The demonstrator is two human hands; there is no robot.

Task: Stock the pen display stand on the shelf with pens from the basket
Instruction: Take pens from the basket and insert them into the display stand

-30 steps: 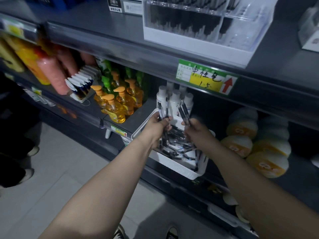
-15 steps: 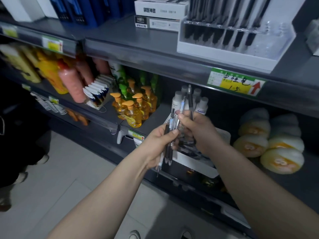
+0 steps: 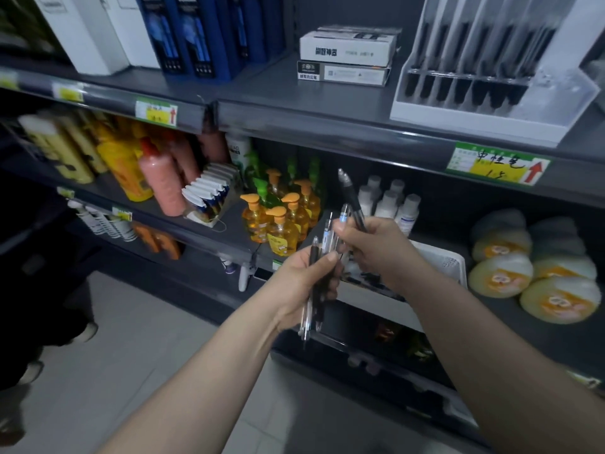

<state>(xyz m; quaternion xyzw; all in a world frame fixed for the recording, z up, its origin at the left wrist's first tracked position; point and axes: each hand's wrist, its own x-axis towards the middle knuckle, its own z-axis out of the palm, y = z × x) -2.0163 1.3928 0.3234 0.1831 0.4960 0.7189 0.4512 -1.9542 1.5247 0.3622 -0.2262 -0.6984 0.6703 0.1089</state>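
Observation:
My left hand [image 3: 306, 283] is shut on a bundle of pens [image 3: 314, 299] that point up and down in front of the lower shelf. My right hand [image 3: 376, 249] is closed on a black pen [image 3: 352, 199] tilted up to the left, just above the bundle. Behind my right wrist sits the white basket [image 3: 448, 262] with more pens inside, partly hidden. The white pen display stand [image 3: 484, 116] is on the upper shelf at top right, with several dark pens in its left slots and bare clear slots on its right.
A green and yellow price tag [image 3: 497, 168] hangs on the shelf edge below the stand. Stacked white boxes [image 3: 347, 57] sit left of the stand. Orange pump bottles [image 3: 281, 221], small white bottles [image 3: 389, 201] and round yellow packages [image 3: 537, 273] fill the lower shelf.
Both hands rose out of the basket with pens. My right hand has drawn one black pen up from the bundle. The view tilted up toward the stand.

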